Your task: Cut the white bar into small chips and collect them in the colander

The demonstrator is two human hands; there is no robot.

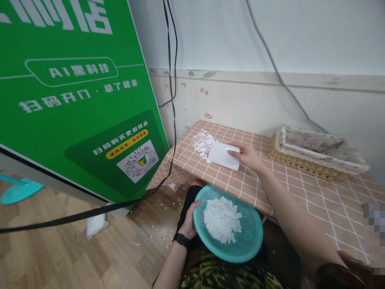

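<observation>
My left hand (190, 220) grips the left rim of a teal plastic colander (251, 237), held over my lap below the table edge. White paper scraps (222, 218) are heaped inside it. Above the table, my right hand (247, 155) is closed on the right end of a white sheet of card (223, 155), thumb on top. The card lies on or just over the cloth; I cannot tell which. Its left edge meets a loose pile of white and pinkish paper scraps (203, 142) near the table's far left corner.
A checked brown tablecloth (300, 196) covers the table against the wall. A cloth-lined wicker basket (315, 170) stands at the right. Black cables (173, 100) hang beside the green machine (90, 100) at left. Paper bits and a white bag (96, 224) lie on the floor.
</observation>
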